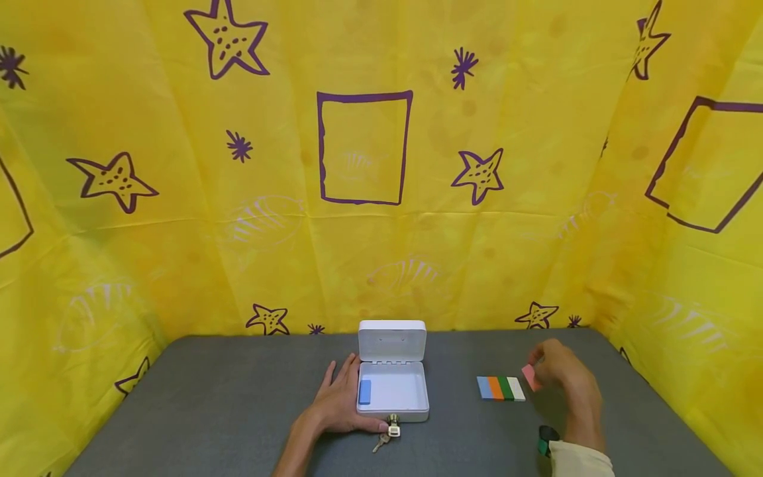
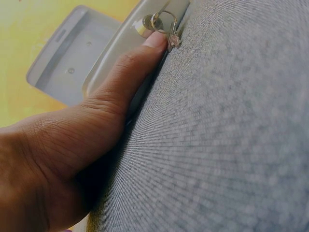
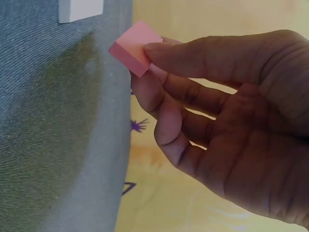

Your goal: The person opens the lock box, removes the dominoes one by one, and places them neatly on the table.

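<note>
A small white cash box (image 1: 411, 417) stands with its lid (image 1: 392, 340) raised, and a blue block (image 1: 365, 392) lies inside along its left wall. My left hand (image 1: 341, 404) rests against the box's left side, fingers extended, its thumb lying along the front beside the lock (image 2: 149, 25). A ring with keys (image 2: 174, 39) hangs from that lock. Between thumb and fingers, my right hand (image 1: 563, 371) pinches a pink block (image 3: 135, 46). This is just right of a row of a light blue block (image 1: 483, 388), an orange block (image 1: 495, 388), a green block (image 1: 505, 388) and a white block (image 1: 516, 389).
The grey tabletop (image 1: 238, 397) carries the box and the blocks. A yellow curtain (image 1: 274, 165) with purple starfish drawings encloses its back and sides. A dark band (image 1: 545, 440) shows at the right wrist, by a pale sleeve (image 1: 578, 460).
</note>
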The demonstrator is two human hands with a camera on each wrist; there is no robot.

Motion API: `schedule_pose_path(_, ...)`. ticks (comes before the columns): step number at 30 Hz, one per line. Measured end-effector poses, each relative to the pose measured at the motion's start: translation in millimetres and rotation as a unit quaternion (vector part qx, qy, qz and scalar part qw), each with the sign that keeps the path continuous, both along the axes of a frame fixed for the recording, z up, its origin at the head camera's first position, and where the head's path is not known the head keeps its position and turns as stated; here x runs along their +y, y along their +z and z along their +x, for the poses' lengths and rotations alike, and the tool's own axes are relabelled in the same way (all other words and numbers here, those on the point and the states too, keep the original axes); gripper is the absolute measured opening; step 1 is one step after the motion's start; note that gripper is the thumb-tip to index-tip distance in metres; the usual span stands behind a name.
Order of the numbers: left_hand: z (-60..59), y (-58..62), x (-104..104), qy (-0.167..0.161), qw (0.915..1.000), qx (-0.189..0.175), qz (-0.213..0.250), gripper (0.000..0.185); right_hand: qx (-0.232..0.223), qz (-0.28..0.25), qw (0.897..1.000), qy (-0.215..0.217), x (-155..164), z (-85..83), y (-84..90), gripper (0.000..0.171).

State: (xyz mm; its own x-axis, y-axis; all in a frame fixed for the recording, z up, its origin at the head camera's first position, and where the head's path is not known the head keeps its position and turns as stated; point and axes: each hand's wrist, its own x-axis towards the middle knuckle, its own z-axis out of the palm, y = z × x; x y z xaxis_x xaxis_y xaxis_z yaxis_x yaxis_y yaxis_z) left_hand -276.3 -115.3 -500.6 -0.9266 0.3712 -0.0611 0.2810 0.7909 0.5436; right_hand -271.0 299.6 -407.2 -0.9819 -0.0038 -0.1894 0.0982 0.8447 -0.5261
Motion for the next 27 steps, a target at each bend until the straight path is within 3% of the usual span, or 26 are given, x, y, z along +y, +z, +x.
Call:
schedule_pose_path(11, 0.7, 1.3, -1, 0.000, 1.0000, -0.001, 0.002, 0.136, -0.038, 0.007, 0.999, -0.031, -2, -3.0, -14.7, 0.018)
schedule_pose_path(27, -1.4, -5.0, -5, -0.020, 0.9993, 0.027, 0.016, 0.139, -0.041, 0.012, 0.999, -0.010, -6, -1.3, -18.1, 0.018)
